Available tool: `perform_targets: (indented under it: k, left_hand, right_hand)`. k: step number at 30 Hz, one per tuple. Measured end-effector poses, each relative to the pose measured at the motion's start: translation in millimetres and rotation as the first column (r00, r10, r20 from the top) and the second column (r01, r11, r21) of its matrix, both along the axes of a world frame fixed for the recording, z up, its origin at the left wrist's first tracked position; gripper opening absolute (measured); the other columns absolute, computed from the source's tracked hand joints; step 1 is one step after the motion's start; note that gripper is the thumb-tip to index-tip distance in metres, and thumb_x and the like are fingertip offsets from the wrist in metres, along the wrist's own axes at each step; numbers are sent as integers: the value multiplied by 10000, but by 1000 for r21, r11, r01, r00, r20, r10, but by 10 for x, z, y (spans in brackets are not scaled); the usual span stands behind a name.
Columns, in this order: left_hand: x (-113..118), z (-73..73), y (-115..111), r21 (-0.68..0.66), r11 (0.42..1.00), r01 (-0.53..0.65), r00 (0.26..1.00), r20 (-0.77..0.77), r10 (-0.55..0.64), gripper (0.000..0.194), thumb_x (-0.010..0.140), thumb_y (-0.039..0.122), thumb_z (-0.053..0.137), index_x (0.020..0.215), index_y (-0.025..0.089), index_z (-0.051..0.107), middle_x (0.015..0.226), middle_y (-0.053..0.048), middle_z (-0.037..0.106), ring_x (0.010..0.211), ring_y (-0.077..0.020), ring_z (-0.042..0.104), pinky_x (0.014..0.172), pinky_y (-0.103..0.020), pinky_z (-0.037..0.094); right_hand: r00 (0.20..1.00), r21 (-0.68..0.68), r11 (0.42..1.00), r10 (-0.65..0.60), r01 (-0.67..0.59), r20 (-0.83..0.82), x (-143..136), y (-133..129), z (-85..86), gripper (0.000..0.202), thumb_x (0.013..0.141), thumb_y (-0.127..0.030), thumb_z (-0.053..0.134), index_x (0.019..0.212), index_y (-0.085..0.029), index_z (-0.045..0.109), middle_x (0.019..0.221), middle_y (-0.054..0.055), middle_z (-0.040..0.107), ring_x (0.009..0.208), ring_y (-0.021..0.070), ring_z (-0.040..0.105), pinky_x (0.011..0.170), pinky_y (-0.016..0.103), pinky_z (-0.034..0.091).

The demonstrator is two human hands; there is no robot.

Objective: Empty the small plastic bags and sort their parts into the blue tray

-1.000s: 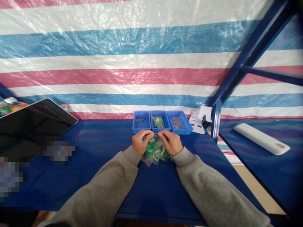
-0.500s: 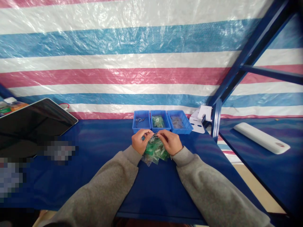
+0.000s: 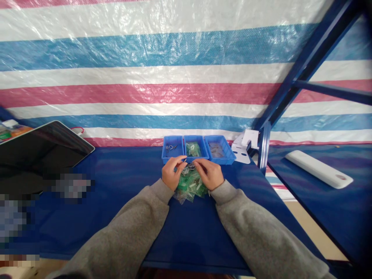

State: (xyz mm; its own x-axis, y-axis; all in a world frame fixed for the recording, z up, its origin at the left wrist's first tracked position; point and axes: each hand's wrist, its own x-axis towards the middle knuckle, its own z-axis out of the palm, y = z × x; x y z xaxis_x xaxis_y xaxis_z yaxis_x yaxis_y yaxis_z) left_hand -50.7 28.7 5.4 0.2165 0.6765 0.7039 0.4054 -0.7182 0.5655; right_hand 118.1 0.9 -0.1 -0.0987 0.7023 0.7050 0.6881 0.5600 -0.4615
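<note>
My left hand point(image 3: 172, 173) is closed in a pinch, with a tiny dark piece point(image 3: 184, 160) at the fingertips, too small to name. Opposite it, my right hand point(image 3: 209, 173) is also pinched, and small shiny metal pieces point(image 3: 191, 165) show at its fingertips. A small gap separates the two hands. Below them lies a pile of clear plastic bags point(image 3: 188, 189) with green and white contents, partly covered by the hands. Just beyond are three blue bins: the left bin point(image 3: 167, 158) holds small metal parts, the middle bin point(image 3: 197, 159) green-and-white bagged items, the right bin point(image 3: 221, 160) greyish bags.
White cut-out card pieces point(image 3: 241, 153) lie right of the bins, beside a blue metal frame post point(image 3: 264, 149). A dark-screened panel point(image 3: 49, 155) stands at the left. On the right-hand table rests a long white device point(image 3: 319, 169). Striped sheeting hangs behind.
The fingertips have moved slightly apart; just before, they nearly met over the thin metal pieces. A small dark piece now shows at my left fingertips. Bags and bins stay put.
</note>
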Motion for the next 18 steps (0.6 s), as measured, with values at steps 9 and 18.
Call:
perform_targets:
  k: [9,18]
  left_hand:
    - [-3,-10,16,-57,992,117,991,67,-113,221,884,236,444,906,182,657,795,-37,677,747,-135,630,748,-262,492]
    - [29,-86,-4,-225,952,205,974,139,-177,197,873,293,470,971,174,593,519,54,560,426,-64,510,497,-176,442]
  right_hand:
    - [1000,9,1000,8,-7,-17,4,-15,18,198,884,-273,438,934,-195,614,874,53,684,769,167,644,705,274,501]
    - [996,-23,996,92,-91,18,-15,-29,20,201,885,-301,444,908,-191,610,791,40,663,703,150,621,664,255,486]
